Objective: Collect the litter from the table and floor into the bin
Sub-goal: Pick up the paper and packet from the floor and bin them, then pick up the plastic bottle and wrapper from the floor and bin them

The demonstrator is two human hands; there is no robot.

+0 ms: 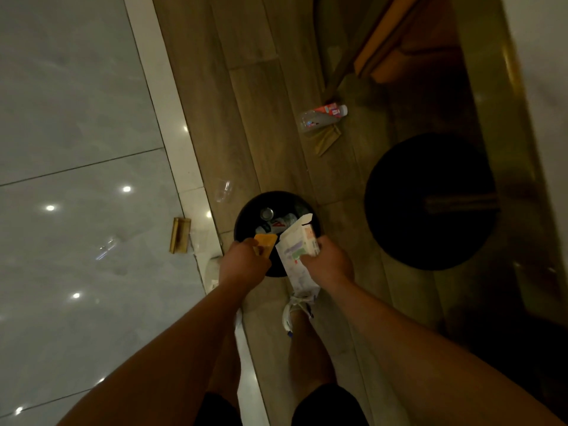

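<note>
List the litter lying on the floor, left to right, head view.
gold box → clear plastic cup → plastic bottle. Left out: brown paper scrap, which overlaps the bottle.

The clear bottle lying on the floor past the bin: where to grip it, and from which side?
Grip the bottle across its middle, coming from above: it lies on its side, so the round body is open on top, and the brown paper crowds its near side.

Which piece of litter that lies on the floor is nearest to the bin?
The clear plastic cup, just beside the bin. The red-labelled bottle, the brown paper next to it and the gold box lie farther off.
</note>
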